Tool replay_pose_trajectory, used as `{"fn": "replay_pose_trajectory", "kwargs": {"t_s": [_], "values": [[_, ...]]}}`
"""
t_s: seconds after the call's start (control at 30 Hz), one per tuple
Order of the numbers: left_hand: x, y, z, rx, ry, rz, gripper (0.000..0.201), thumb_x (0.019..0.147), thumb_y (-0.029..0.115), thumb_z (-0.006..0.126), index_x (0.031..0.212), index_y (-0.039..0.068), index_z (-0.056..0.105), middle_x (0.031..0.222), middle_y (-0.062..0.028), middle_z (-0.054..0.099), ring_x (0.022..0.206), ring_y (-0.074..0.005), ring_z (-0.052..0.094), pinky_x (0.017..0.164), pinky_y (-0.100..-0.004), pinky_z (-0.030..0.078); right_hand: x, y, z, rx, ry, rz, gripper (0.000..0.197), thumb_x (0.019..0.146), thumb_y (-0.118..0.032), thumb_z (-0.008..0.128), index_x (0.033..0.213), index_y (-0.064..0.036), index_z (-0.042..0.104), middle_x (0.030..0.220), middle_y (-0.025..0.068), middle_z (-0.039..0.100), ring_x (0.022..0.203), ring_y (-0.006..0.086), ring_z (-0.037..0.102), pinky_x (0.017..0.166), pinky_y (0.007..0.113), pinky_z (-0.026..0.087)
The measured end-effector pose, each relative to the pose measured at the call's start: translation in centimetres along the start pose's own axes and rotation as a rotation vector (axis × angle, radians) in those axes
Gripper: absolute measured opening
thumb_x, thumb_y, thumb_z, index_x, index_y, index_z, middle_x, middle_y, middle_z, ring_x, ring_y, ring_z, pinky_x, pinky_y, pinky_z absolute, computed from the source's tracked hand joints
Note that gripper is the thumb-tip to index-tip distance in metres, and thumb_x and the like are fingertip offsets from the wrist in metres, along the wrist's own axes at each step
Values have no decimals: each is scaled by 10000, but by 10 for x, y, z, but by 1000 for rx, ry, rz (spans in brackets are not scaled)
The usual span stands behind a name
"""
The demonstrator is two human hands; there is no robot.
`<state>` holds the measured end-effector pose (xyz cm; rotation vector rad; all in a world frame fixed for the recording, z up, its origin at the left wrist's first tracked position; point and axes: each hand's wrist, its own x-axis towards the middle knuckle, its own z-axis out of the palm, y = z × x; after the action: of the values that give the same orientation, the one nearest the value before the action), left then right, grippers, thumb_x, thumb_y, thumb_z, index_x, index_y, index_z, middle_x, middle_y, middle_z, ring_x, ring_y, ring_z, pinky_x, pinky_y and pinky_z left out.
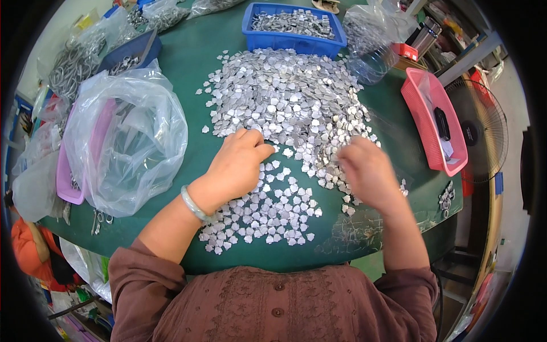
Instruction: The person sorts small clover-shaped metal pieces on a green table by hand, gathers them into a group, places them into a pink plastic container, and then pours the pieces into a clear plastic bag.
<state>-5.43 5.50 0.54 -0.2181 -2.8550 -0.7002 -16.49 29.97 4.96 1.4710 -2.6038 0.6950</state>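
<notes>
A wide pile of small flat silver metal pieces with scalloped outlines covers the middle of the green table. Closer to me lies a thinner, looser spread of the same pieces. My left hand, with a bangle at its wrist, rests between the pile and the spread. Its fingers are curled down at the pile's near edge, and their tips are hidden. At the pile's right side, over more yellowish-looking pieces, is my right hand. Motion blurs its bent fingers, so whatever they hold cannot be made out.
A blue bin of metal parts stands behind the pile. To the left, a clear plastic bag lines or covers a purple basket. On the right are a pink basket with a black object inside, a clear jar and a fan.
</notes>
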Motion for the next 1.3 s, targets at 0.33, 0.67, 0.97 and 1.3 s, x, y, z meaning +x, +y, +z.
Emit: {"fn": "replay_pose_trajectory", "kwargs": {"t_s": [0.33,0.67,0.97,1.3], "values": [[7,-1,1,2,-4,49,328,752,-73,527,1008,45,695,934,-98,573,912,-292,528,841,-364,438,-122,85,-55,-149,-50,599,48,783,-20,600,820,-9,572,762,154,543,762,363,564,680,419,452],[29,12,25,59,77,57,109,794,112,661,886,54,652,871,-79,597,844,-291,562,763,-389,469,0,-5,24,31,34,-70,71,742,-115,673,725,-57,636,698,99,549,707,305,587,644,413,478],[18,6,16,-65,103,6,67,803,62,625,868,56,642,864,-95,601,863,-307,570,752,-401,472,15,-15,64,-75,-4,-135,53,714,-76,594,708,-71,646,711,72,566,728,263,597,644,383,472],[5,-18,-7,67,80,-173,69,823,93,600,844,51,651,822,-115,586,849,-343,576,749,-421,470,19,-15,58,-73,-148,-163,203,775,-62,603,954,-63,699,678,104,562,654,312,586,594,418,474]]}}
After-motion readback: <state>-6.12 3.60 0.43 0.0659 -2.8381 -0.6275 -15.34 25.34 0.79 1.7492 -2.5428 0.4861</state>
